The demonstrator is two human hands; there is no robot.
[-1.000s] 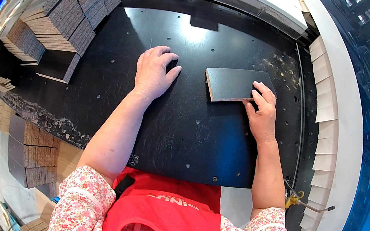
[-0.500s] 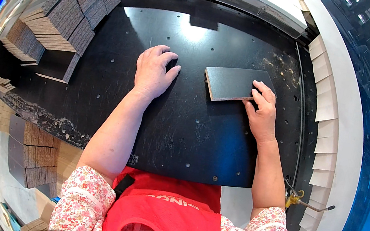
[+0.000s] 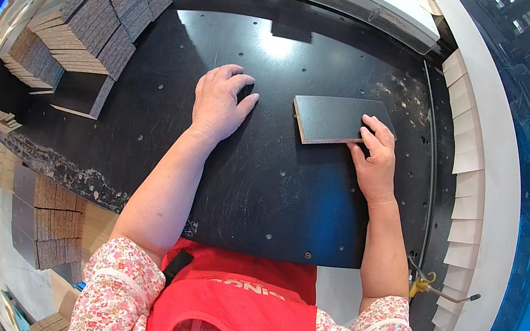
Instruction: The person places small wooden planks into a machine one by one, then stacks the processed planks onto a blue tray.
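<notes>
A dark rectangular board piece (image 3: 340, 120) lies flat on the black worktable (image 3: 262, 186). At its 5 o'clock corner, the right hand (image 3: 374, 160) presses fingertips on it, ungripped. At 9 o'clock, the left hand (image 3: 220, 101) rests open, palm down. Stacked board pieces (image 3: 93, 27) sit at 10 o'clock.

A counter (image 3: 260, 192) lies in front of the person. The left hand (image 3: 220, 99) lies flat on it, near the middle. A board (image 3: 338, 118) lies on the counter to the right of that hand, a little apart from it. The right hand (image 3: 373, 158) rests on the near right corner of the board. Stacks of boards (image 3: 93, 27) stand at the far left of the counter. More stacks (image 3: 41, 220) stand lower down on the left, beside the counter
</notes>
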